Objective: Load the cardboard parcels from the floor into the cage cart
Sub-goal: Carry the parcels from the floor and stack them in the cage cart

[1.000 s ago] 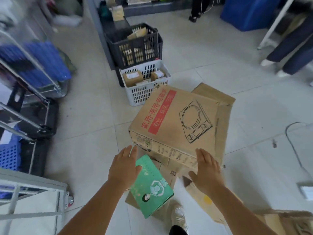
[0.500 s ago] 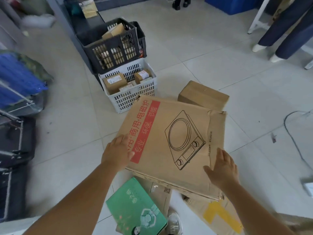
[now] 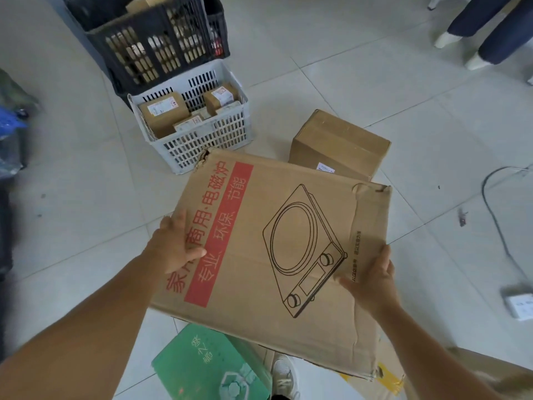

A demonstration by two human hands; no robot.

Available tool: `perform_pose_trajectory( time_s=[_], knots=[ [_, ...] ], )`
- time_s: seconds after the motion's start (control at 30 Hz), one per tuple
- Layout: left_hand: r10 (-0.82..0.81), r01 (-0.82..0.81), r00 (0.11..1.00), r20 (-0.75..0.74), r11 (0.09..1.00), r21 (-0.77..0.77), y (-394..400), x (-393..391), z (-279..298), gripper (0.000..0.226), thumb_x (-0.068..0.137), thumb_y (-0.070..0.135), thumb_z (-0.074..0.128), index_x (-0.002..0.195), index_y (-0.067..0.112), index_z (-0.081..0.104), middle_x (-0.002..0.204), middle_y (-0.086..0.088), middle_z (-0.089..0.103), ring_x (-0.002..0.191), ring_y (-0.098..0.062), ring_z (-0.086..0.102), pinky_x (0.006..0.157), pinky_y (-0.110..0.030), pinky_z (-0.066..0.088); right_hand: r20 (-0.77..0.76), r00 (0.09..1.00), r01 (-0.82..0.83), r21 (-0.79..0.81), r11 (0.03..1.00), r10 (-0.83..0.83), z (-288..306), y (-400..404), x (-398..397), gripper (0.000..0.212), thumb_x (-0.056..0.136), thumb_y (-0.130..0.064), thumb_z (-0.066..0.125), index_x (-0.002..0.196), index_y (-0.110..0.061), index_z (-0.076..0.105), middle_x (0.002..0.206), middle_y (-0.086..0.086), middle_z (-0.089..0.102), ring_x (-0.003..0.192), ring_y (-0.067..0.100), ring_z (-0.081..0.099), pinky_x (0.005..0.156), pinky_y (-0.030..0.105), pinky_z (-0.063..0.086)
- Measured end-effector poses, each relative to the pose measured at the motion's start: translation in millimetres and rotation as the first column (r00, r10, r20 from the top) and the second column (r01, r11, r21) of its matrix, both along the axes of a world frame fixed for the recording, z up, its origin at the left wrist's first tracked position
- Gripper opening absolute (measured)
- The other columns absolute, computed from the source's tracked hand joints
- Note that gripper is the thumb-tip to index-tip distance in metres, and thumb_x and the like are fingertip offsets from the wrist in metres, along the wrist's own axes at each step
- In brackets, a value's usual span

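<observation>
A big flat cardboard parcel point(image 3: 277, 246), printed with a red band and a line drawing of a cooker, is lifted off the floor in front of me. My left hand point(image 3: 173, 246) grips its left edge, thumb on top. My right hand point(image 3: 372, 281) grips its right edge with the thumb over the top face. A plain brown parcel point(image 3: 340, 145) sits on the tiles just behind it. A green box point(image 3: 207, 368) and more flattened cardboard point(image 3: 372, 382) lie on the floor under it. The cage cart is out of view.
A white crate point(image 3: 202, 140) holding small parcels stands at the back left, with a black crate point(image 3: 155, 44) behind it. A person's legs point(image 3: 490, 27) are at the top right. A cable point(image 3: 496, 215) and a power strip point(image 3: 519, 304) lie at the right.
Both hands took hold of the big printed parcel's sides and raised it from the pile toward me. The view tilted down and the green box slid out of the left hand's reach.
</observation>
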State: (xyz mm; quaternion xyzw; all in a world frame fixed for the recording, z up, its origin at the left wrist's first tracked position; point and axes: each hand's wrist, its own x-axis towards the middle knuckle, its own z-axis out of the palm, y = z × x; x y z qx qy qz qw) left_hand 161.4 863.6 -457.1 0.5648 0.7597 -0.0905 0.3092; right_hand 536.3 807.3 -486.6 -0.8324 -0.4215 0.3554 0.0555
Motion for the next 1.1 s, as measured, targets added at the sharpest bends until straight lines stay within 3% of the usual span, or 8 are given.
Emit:
perform_pose_trajectory(
  time_s=[0.17, 0.27, 0.33, 0.43, 0.8, 0.9, 1.03, 1.1],
  knots=[
    [0.069, -0.072, 0.995, 0.07, 0.997, 0.042, -0.2, -1.4, -2.4, 0.115, 0.071, 0.042, 0.079, 0.152, 0.029, -0.002, 0.138, -0.015, 0.033, 0.124, -0.035, 0.046, 0.099, -0.052, 0.045, -0.022, 0.993, 0.119, -0.006, 0.993, -0.119, 0.1, 3.1, -1.9, 0.103, 0.064, -0.029, 0.089, 0.138, -0.011, 0.02, 0.133, 0.015, 0.04, 0.109, 0.039, 0.052, 0.086, 0.048, 0.05],
    [0.098, -0.103, 0.992, 0.084, 0.993, 0.065, -5.5, -3.7, -0.2, 0.119, 0.069, 0.041, 0.081, 0.153, 0.029, -0.001, 0.139, -0.014, 0.033, 0.124, -0.035, 0.045, 0.099, -0.052, 0.045, -0.079, 0.988, 0.136, 0.018, 0.991, -0.134, 7.5, 4.2, -2.1, 0.093, 0.067, -0.024, 0.087, 0.133, -0.011, 0.024, 0.125, 0.011, 0.04, 0.095, 0.03, 0.048, 0.077, 0.04, 0.05],
    [0.126, -0.134, 0.988, 0.093, 0.987, 0.089, -11.8, -8.4, 4.0, 0.119, 0.069, 0.04, 0.082, 0.154, 0.029, -0.001, 0.139, -0.015, 0.032, 0.124, -0.036, 0.045, 0.1, -0.052, 0.044, -0.088, 0.989, 0.122, 0.039, 0.992, -0.118, 14.8, 3.3, -4.8, 0.09, 0.068, -0.023, 0.087, 0.132, -0.013, 0.024, 0.119, 0.007, 0.038, 0.095, 0.029, 0.048, 0.078, 0.043, 0.054],
    [0.158, -0.171, 0.982, 0.099, 0.976, 0.139, -26.0, -17.4, 20.3, 0.118, 0.07, 0.041, 0.081, 0.153, 0.029, -0.002, 0.141, -0.014, 0.03, 0.126, -0.036, 0.043, 0.102, -0.052, 0.043, -0.087, 0.992, 0.097, 0.096, 0.991, -0.088, 34.3, 0.7, -12.0, 0.092, 0.064, -0.026, 0.088, 0.129, -0.017, 0.024, 0.123, 0.007, 0.038, 0.102, 0.033, 0.052, 0.083, 0.051, 0.055],
    [0.286, -0.322, 0.947, 0.148, 0.857, 0.403, -139.2, -75.1, 143.3, 0.112, 0.069, 0.038, 0.082, 0.151, 0.028, 0.006, 0.134, -0.016, 0.033, 0.123, -0.037, 0.041, 0.1, -0.053, 0.042, -0.095, 0.992, -0.051, 0.295, 0.954, 0.082, 146.1, -35.0, -71.0, 0.117, 0.056, -0.04, 0.088, 0.144, -0.027, 0.011, 0.137, 0.006, 0.035, 0.124, 0.035, 0.044, 0.099, 0.056, 0.046],
    [0.314, -0.343, 0.938, 0.144, 0.797, 0.497, -184.6, -100.0, 180.7, 0.113, 0.064, 0.039, 0.085, 0.149, 0.03, 0.01, 0.13, -0.017, 0.037, 0.121, -0.037, 0.042, 0.096, -0.053, 0.044, -0.14, 0.977, -0.098, 0.371, 0.923, 0.161, 184.3, -58.6, -98.2, 0.119, 0.064, -0.034, 0.087, 0.15, -0.021, 0.006, 0.147, 0.009, 0.029, 0.131, 0.034, 0.04, 0.106, 0.056, 0.039],
    [0.389, -0.393, 0.911, 0.134, 0.725, 0.566, -249.5, -129.6, 228.4, 0.117, 0.067, 0.036, 0.085, 0.152, 0.028, 0.006, 0.139, -0.02, 0.032, 0.127, -0.041, 0.038, 0.102, -0.055, 0.039, -0.105, 0.955, -0.2, 0.459, 0.866, 0.276, 232.8, -94.4, -131.2, 0.12, 0.073, -0.035, 0.083, 0.155, -0.01, -0.001, 0.155, 0.013, 0.024, 0.14, 0.027, 0.032, 0.108, 0.039, 0.033],
    [0.433, -0.433, 0.888, 0.154, 0.676, 0.597, -283.4, -141.8, 252.0, 0.118, 0.067, 0.037, 0.085, 0.151, 0.032, 0.003, 0.141, -0.02, 0.029, 0.127, -0.041, 0.038, 0.102, -0.056, 0.039, -0.155, 0.933, -0.207, 0.508, 0.836, 0.326, 254.3, -110.4, -148.0, 0.123, 0.072, -0.032, 0.084, 0.155, -0.012, -0.005, 0.159, 0.011, 0.017, 0.142, 0.028, 0.029, 0.11, 0.042, 0.033]
  ],
)
